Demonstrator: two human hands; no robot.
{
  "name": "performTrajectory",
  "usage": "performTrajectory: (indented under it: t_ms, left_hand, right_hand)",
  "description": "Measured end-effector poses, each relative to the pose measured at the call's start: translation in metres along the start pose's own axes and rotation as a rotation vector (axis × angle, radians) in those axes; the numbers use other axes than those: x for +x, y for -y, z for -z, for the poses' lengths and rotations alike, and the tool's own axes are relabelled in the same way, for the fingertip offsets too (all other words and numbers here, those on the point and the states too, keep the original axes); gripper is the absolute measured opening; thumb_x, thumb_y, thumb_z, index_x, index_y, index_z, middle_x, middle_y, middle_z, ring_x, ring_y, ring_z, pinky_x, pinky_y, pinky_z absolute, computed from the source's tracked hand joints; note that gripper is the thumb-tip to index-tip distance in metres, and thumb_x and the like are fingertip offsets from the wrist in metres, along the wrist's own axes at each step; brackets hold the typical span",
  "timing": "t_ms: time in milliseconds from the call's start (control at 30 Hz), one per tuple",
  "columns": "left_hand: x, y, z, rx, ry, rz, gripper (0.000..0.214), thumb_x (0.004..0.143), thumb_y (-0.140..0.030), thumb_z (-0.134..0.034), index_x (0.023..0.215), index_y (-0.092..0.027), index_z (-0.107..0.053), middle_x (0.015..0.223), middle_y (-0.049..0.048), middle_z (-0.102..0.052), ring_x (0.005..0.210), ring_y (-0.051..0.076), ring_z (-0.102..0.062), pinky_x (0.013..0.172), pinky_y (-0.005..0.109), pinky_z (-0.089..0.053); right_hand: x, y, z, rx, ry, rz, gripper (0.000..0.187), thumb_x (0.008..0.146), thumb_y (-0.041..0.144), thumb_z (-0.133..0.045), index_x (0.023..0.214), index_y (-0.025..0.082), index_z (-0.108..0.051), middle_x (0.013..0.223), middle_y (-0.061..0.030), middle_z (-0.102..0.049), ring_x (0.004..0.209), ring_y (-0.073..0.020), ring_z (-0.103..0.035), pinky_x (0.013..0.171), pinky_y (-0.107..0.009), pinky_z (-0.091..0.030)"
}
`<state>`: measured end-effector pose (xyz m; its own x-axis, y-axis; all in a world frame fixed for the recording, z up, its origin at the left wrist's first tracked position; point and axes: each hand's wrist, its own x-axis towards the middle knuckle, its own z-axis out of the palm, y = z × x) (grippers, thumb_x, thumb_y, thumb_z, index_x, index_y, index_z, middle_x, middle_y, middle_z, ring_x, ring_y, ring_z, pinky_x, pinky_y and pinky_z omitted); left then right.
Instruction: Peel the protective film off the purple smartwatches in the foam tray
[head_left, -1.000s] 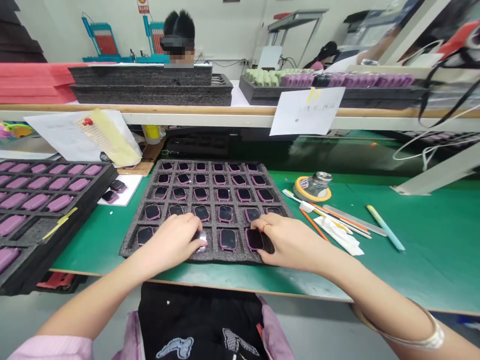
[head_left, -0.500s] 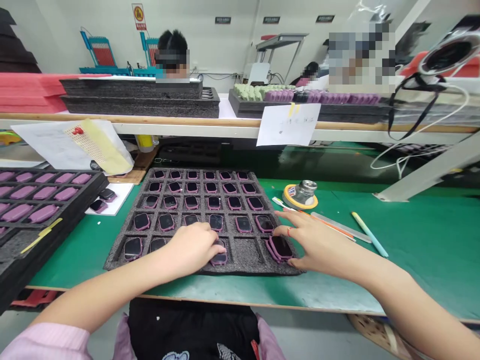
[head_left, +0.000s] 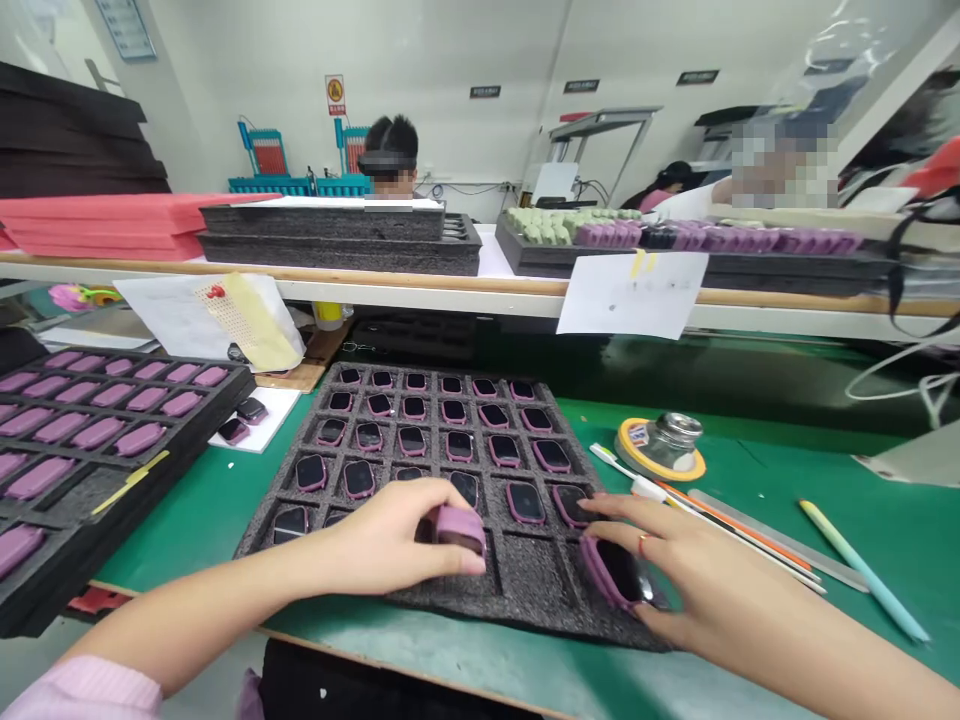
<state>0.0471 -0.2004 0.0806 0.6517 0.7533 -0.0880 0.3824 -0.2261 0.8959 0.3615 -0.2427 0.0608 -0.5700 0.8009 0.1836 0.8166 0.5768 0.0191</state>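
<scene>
My left hand [head_left: 397,530] is closed on a purple smartwatch case [head_left: 460,525], pinching it between thumb and fingers and holding it tilted above the front row of the black foam tray [head_left: 534,578]. At the tray's front right corner, my right hand [head_left: 701,565] has its thumb and fingers around a purple smartwatch [head_left: 621,572] with a glossy black screen, which sits tilted. Rows of similar watches, screens up, lie in the compartments behind both hands. The compartment between the two hands holds nothing. My left wrist and hand partly cover the front-row watches on the left.
Another foam tray [head_left: 56,525] of purple cases stands at the left, near two watches on white paper [head_left: 274,420]. To the right are a glass jar [head_left: 677,435] in a yellow tape roll, a toothbrush and a pen [head_left: 862,570]. A loaded shelf [head_left: 450,288] spans behind; people are beyond it.
My left hand has lifted the watch case from its compartment and tilted it. The watch at my right hand is more tilted and shifted. The camera view has turned left and moved closer.
</scene>
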Motion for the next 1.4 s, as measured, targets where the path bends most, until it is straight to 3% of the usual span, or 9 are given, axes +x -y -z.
performTrajectory:
  t_ms: [167, 233, 300, 500, 600, 700, 933, 1100, 1400]
  left_hand:
    - [0.028, 0.007, 0.021, -0.665, -0.113, 0.077, 0.034, 0.071, -0.03, -0.082, 0.077, -0.016, -0.051, 0.093, 0.0058, -0.074, 0.046, 0.003, -0.045, 0.045, 0.019, -0.034]
    - [0.038, 0.016, 0.023, -0.903, -0.168, 0.125, 0.022, 0.077, -0.029, -0.073, 0.077, -0.014, -0.058, 0.074, 0.0007, -0.07, 0.041, 0.001, -0.036, 0.043, 0.018, -0.03]
    - [0.042, 0.026, 0.023, -0.995, -0.215, 0.165, 0.016, 0.082, -0.03, -0.067, 0.084, -0.014, -0.064, 0.07, -0.0009, -0.066, 0.048, 0.004, -0.047, 0.05, 0.018, -0.04]
    - [0.032, 0.036, 0.02, -1.133, -0.191, 0.238, 0.053, 0.083, -0.063, -0.066, 0.101, -0.014, -0.066, 0.089, 0.009, -0.072, 0.08, 0.017, -0.069, 0.086, 0.035, -0.057]
    - [0.032, 0.035, 0.018, -1.125, -0.149, 0.199, 0.059, 0.072, -0.063, -0.077, 0.102, -0.013, -0.066, 0.086, 0.008, -0.072, 0.076, 0.017, -0.07, 0.083, 0.035, -0.057]
    - [0.034, 0.032, 0.015, -1.08, -0.194, 0.176, 0.054, 0.064, -0.05, -0.089, 0.101, -0.017, -0.066, 0.082, 0.0022, -0.07, 0.075, 0.014, -0.068, 0.08, 0.03, -0.055]
    - [0.031, 0.027, 0.015, -1.195, 0.031, 0.11, 0.059, 0.077, -0.066, -0.071, 0.11, -0.017, -0.067, 0.108, 0.0101, -0.071, 0.095, 0.019, -0.067, 0.087, 0.032, -0.05]
    - [0.034, 0.026, 0.011, -1.092, -0.058, 0.045, 0.054, 0.078, -0.062, -0.073, 0.104, -0.015, -0.068, 0.095, 0.0072, -0.071, 0.079, 0.013, -0.064, 0.074, 0.024, -0.048]
    - [0.033, 0.025, 0.008, -1.094, -0.047, 0.099, 0.055, 0.082, -0.065, -0.066, 0.101, -0.014, -0.069, 0.092, 0.0082, -0.071, 0.078, 0.014, -0.063, 0.074, 0.026, -0.048]
  right_hand:
    - [0.041, 0.032, 0.022, 0.055, -0.265, 0.116, 0.053, 0.076, 0.013, -0.056, 0.129, 0.017, -0.059, 0.119, -0.0122, -0.073, 0.101, -0.0273, -0.074, 0.083, -0.044, -0.065]
    - [0.066, 0.05, 0.026, 0.09, -0.337, 0.141, 0.051, 0.077, 0.013, -0.056, 0.127, 0.016, -0.059, 0.118, -0.0118, -0.074, 0.101, -0.0269, -0.074, 0.085, -0.043, -0.064]
    - [0.091, 0.063, 0.025, 0.143, -0.415, 0.144, 0.047, 0.077, 0.013, -0.056, 0.124, 0.015, -0.061, 0.116, -0.0118, -0.075, 0.101, -0.0269, -0.074, 0.086, -0.043, -0.063]
    - [0.141, 0.075, 0.0, 0.335, -0.401, 0.073, 0.046, 0.072, 0.013, -0.065, 0.118, 0.013, -0.066, 0.113, -0.0112, -0.076, 0.1, -0.0276, -0.074, 0.088, -0.041, -0.063]
    - [0.152, 0.074, -0.015, 0.47, -0.287, -0.005, 0.054, 0.073, 0.014, -0.07, 0.127, 0.015, -0.062, 0.117, -0.0107, -0.075, 0.092, -0.0264, -0.076, 0.079, -0.039, -0.065]
    - [0.155, 0.074, -0.027, 0.58, -0.294, 0.016, 0.068, 0.076, 0.017, -0.075, 0.14, 0.018, -0.052, 0.13, -0.0109, -0.069, 0.107, -0.0261, -0.073, 0.092, -0.039, -0.061]
    - [0.146, 0.071, -0.04, 0.846, -0.484, 0.09, 0.09, 0.072, 0.02, -0.084, 0.15, 0.032, -0.04, 0.127, -0.002, -0.07, 0.117, -0.0198, -0.067, 0.107, -0.033, -0.053]
    - [0.141, 0.068, -0.045, 0.93, -0.567, 0.102, 0.092, 0.075, 0.019, -0.081, 0.152, 0.034, -0.034, 0.133, -0.0038, -0.067, 0.118, -0.0216, -0.067, 0.109, -0.039, -0.051]
    - [0.137, 0.07, -0.047, 0.95, -0.585, 0.079, 0.098, 0.071, 0.016, -0.084, 0.153, 0.036, -0.034, 0.151, -0.008, -0.051, 0.116, -0.0244, -0.068, 0.106, -0.04, -0.055]
